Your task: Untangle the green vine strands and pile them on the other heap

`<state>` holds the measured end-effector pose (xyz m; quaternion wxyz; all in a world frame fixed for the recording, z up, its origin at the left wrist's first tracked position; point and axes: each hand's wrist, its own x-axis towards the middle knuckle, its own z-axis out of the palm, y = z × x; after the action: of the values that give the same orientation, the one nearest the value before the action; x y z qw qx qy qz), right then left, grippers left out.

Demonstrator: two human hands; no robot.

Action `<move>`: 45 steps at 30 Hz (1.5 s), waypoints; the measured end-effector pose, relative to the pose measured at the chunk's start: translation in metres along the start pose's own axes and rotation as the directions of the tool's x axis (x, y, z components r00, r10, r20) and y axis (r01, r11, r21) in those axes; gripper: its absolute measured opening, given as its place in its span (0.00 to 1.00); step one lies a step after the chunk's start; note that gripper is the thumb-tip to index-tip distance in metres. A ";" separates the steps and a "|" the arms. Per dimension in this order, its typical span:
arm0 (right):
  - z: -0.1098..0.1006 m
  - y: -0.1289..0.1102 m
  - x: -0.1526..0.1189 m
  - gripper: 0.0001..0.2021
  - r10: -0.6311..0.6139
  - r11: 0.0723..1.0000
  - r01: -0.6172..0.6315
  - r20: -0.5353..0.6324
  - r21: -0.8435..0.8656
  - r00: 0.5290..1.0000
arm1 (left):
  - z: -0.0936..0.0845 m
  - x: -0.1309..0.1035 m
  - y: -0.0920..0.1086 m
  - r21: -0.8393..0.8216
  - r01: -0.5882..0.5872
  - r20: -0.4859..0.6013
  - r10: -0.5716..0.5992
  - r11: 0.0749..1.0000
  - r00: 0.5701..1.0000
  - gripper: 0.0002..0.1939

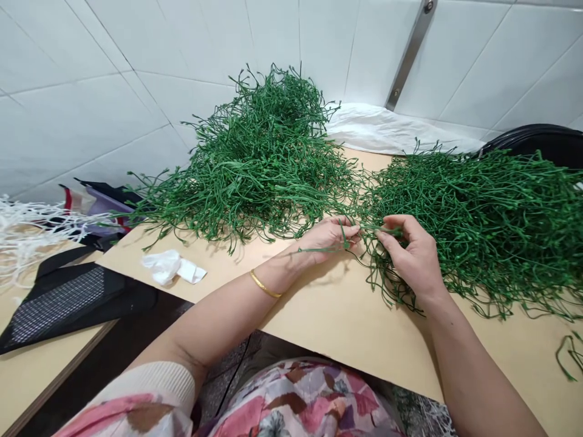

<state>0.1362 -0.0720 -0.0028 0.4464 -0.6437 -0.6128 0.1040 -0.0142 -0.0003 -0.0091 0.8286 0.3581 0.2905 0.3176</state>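
Two heaps of thin green cords with small knotted ends lie on the light wooden table (319, 309), a left heap (268, 158) and a right heap (496, 212). Between them, at the near edge of the heaps, my left hand (334, 237) is closed on a green cord, and one piece hangs back over the wrist. My right hand (410, 249) pinches green cord between thumb and index finger, just right of my left hand. A short stretch of cord runs between the fingertips of both hands.
Crumpled white tissue (170, 267) lies at the table's left. Beyond it are a black mesh item (59, 300) and white cords (36, 230). A white cloth (387, 130) and a black bag (537, 142) rest by the tiled wall. Loose green cords (569, 358) lie at the right.
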 end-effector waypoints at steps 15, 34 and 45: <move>0.009 -0.002 -0.009 0.04 -0.405 0.841 0.445 0.187 -0.307 0.895 | -0.009 0.004 0.013 -0.045 -0.106 -0.069 0.103 0.993 0.992 0.06; 0.000 -0.005 -0.005 0.08 -0.237 0.970 0.225 -0.172 -0.088 0.956 | -0.007 0.004 0.007 0.062 0.023 -0.001 -0.023 0.998 1.000 0.05; 0.004 -0.003 -0.006 0.07 -0.264 0.963 0.245 -0.195 -0.117 0.945 | -0.008 0.002 0.014 -0.069 0.245 0.053 -0.241 0.967 0.969 0.06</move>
<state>0.1301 -0.0758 -0.0048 0.4881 -0.5864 -0.6445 -0.0508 -0.0230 0.0114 -0.0032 0.8804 0.2953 0.3014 0.2164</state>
